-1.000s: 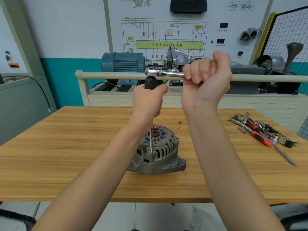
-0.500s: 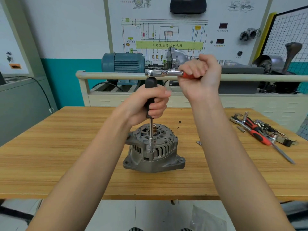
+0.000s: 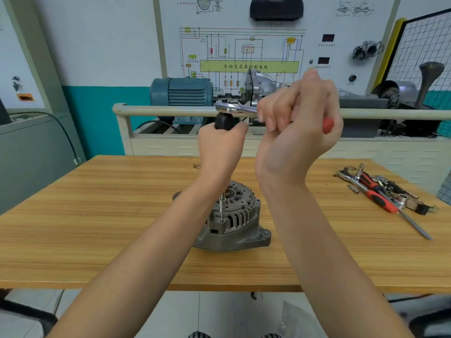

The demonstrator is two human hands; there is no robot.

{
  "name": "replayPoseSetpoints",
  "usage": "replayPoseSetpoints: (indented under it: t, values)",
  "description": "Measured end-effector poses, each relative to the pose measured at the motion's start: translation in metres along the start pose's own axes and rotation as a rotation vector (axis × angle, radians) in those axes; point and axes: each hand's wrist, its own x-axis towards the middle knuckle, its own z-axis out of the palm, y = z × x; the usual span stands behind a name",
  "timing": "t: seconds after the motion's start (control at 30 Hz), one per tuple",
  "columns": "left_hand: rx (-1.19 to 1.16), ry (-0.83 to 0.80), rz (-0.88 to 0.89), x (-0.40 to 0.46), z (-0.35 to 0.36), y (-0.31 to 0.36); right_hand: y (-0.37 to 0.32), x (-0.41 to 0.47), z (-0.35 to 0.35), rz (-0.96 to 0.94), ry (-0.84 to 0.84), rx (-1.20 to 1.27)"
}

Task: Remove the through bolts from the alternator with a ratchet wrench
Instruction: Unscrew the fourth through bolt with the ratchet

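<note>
A grey alternator (image 3: 240, 220) stands on the wooden table (image 3: 97, 215), near its middle. A long thin extension bar (image 3: 221, 208) rises upright from a through bolt on the alternator's near side. My left hand (image 3: 220, 147) grips the bar's black upper part (image 3: 224, 121). On top sits a chrome ratchet wrench (image 3: 234, 108), lying level and pointing right. My right hand (image 3: 300, 128) grips its red handle (image 3: 327, 125), most of which is hidden by my fingers. The bolt head is hidden by the socket.
A pile of loose tools (image 3: 388, 191) with red-handled wrenches and sockets lies at the table's right. Behind the table runs a rail (image 3: 166, 110) with a blue motor (image 3: 181, 92) and a wiring-diagram board (image 3: 246, 52).
My right hand has swung the ratchet handle back and forth, its wrist now turned palm toward me. The alternator shifted slightly on the table. My left hand has kept its grip on the bar.
</note>
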Motion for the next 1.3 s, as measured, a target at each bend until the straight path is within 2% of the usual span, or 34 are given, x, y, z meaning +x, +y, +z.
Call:
replayPoseSetpoints:
  t: [0.1,0.33,0.43,0.57,0.63,0.7,0.8,0.9,1.0,1.13,1.2,1.3]
  values:
    - [0.038,-0.087,0.028,-0.002,-0.006,-0.002,-0.003,0.007,-0.004,0.062,-0.008,0.034]
    - [-0.150,-0.724,-0.085,0.013,-0.035,0.008,0.016,0.054,-0.030,0.673,0.214,0.414]
    - [-0.241,-0.874,-0.168,0.013,-0.033,0.008,0.028,0.062,-0.037,0.806,0.307,0.596]
    - [-0.151,-0.776,-0.138,0.009,-0.029,0.007,0.022,0.057,-0.034,0.744,0.293,0.579]
    - [-0.133,-0.627,-0.075,0.005,-0.028,0.005,0.013,0.049,-0.029,0.640,0.246,0.478]
    - [-0.113,-0.396,-0.030,-0.001,-0.023,0.003,0.005,0.037,-0.020,0.504,0.180,0.333]
    - [-0.064,-0.077,-0.006,-0.003,-0.012,0.000,0.001,0.013,-0.002,0.220,0.091,0.129]
    - [-0.035,0.014,0.020,-0.003,-0.007,-0.002,0.003,0.000,0.007,0.018,0.023,0.033]
    - [-0.016,-0.136,0.015,-0.003,-0.014,0.000,0.001,0.012,0.001,0.129,0.060,0.053]
    - [-0.072,-0.510,-0.031,0.005,-0.030,0.009,0.005,0.041,-0.018,0.496,0.221,0.243]
    - [-0.095,-0.613,-0.045,0.008,-0.032,0.011,0.010,0.051,-0.026,0.638,0.287,0.345]
    - [-0.190,-0.719,-0.120,0.009,-0.031,0.009,0.017,0.057,-0.030,0.707,0.323,0.441]
